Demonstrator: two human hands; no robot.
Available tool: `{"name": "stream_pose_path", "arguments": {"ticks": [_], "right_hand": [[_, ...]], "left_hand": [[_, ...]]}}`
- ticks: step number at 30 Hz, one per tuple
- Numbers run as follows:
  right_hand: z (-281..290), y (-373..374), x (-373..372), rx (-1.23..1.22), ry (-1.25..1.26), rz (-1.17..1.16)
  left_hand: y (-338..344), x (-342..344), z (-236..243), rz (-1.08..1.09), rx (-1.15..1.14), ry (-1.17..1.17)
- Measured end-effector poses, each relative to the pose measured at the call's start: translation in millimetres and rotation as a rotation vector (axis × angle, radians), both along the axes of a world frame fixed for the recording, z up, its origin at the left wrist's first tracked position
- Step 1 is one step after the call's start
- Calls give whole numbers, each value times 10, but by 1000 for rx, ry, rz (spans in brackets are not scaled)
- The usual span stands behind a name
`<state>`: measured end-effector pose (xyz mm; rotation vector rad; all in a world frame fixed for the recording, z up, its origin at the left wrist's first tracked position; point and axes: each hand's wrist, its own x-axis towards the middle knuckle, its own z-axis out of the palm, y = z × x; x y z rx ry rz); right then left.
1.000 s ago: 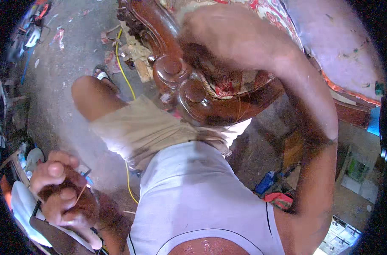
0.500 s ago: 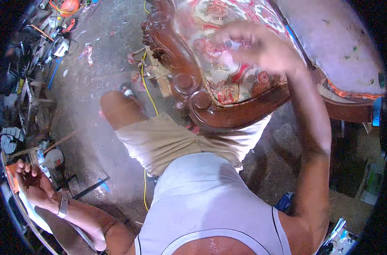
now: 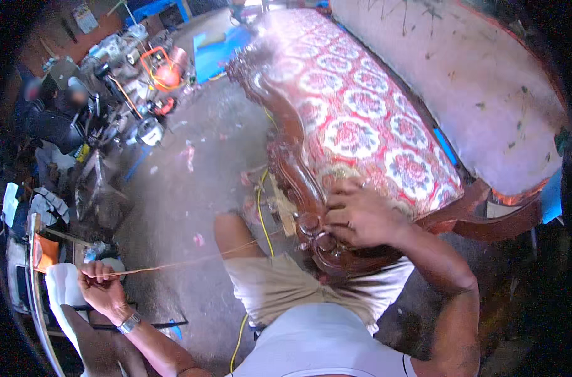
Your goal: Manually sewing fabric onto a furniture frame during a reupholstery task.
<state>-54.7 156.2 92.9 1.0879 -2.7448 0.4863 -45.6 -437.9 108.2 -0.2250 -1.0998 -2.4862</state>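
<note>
A thin tan strand point(image 3: 192, 261), like a cord or narrow strip, is pulled taut across my lap from my left hand point(image 3: 102, 290), whose fingers are closed on it at the far left. Its other end runs toward a carved, glossy brown wooden arm point(image 3: 291, 144) with scrolled ends. My right hand point(image 3: 364, 217) lies over the corner where the red and white floral upholstery point(image 3: 352, 135) meets the scrolls. Its fingers are bent and apart, with the tips against the wood and fabric edge. Whether the strand passes under them is hidden.
A pale padded panel point(image 3: 462, 100) stands along the right side of the upholstery. Tools and loose parts, among them an orange rounded machine point(image 3: 167, 75), crowd the floor at left. A yellow cable point(image 3: 261, 213) runs beside my leg, and a blue sheet point(image 3: 220, 53) lies farther off.
The view has tilted up, showing more of the upholstery. My right hand has come down from above the fabric to the scrolled corner. The strand now shows stretched from my left hand.
</note>
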Motion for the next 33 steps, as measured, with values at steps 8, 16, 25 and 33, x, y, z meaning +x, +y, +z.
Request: {"name": "stream_pose_path", "arguments": {"ticks": [8, 16, 25, 33], "right_hand": [[146, -183, 423, -311, -276, -145], [1029, 747, 2361, -407, 468, -807], [846, 1915, 4282, 128, 1010, -1128], [-215, 2390, 4944, -4, 622, -1451]], "left_hand": [[1025, 12, 443, -244, 26, 76], [2396, 89, 706, -458, -858, 251], [4256, 253, 41, -604, -1150, 974], [3622, -93, 9, -258, -1654, 956]]}}
